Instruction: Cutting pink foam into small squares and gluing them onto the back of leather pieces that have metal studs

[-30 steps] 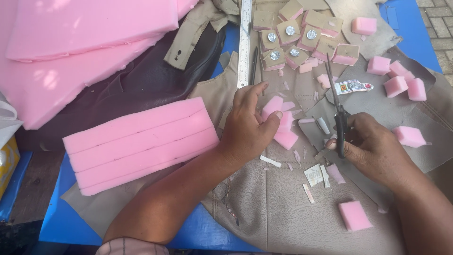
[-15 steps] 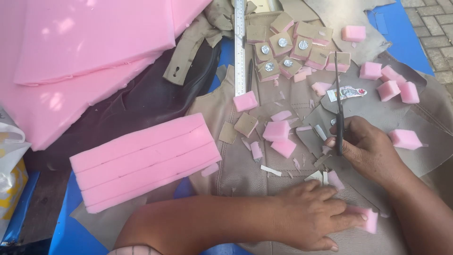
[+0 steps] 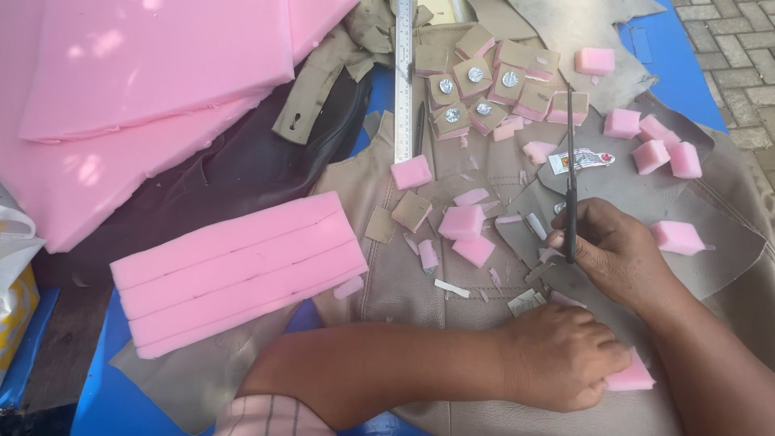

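Note:
My left hand point(image 3: 557, 355) reaches across low in the view, fingers closed on a small pink foam block point(image 3: 634, 378) that lies on the beige leather point(image 3: 387, 282). Just above it my right hand point(image 3: 617, 258) grips a pair of dark scissors point(image 3: 570, 186), blades pointing away from me. Between the hands lie paper and leather scraps. Left of the scissors sit two more pink foam blocks point(image 3: 467, 230) and a brown card square point(image 3: 412, 211).
A cut pink foam slab point(image 3: 238, 270) lies at left, with big foam sheets point(image 3: 145, 73) behind it. A steel ruler point(image 3: 404, 81) runs upward. Card-topped foam blocks with metal discs point(image 3: 484, 81) cluster at the top. Loose pink blocks point(image 3: 654, 149) lie right. Blue tarp point(image 3: 97, 387) underneath.
My left hand left the foam pieces at the centre and swung down to the right, closing on the pink block near the bottom edge. The right hand kept hold of the scissors.

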